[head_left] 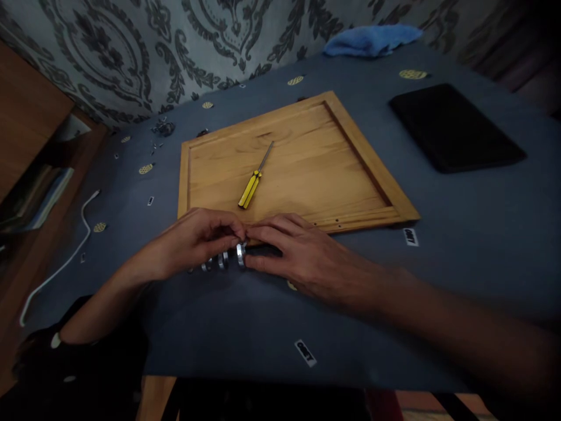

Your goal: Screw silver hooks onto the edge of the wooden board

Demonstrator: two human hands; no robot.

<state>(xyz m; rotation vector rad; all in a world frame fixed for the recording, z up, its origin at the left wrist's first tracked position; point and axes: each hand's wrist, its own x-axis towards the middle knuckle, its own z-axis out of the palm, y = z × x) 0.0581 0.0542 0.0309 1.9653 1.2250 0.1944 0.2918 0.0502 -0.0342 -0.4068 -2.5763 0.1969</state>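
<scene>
A framed wooden panel (280,169) lies on the table, and a yellow-handled screwdriver (249,188) rests on it. At the panel's near edge my left hand (197,242) pinches the top of a shiny curved metal piece (241,255). From the other side my right hand (302,251) closes in, thumb against that piece and fingers on the panel's edge. My fingertips hide how the piece meets the wood. More curved metal pieces (223,259) sit to the left, partly under my left hand. Small dark holes (337,220) show in the frame to the right.
A black flat tray-like object (456,128) lies on the right of the blue-grey tablecloth (245,333). A blue cloth (372,41) is at the back. Small hardware (163,127) sits at the back left. A white cable (65,266) runs along the left edge, beside a wooden shelf.
</scene>
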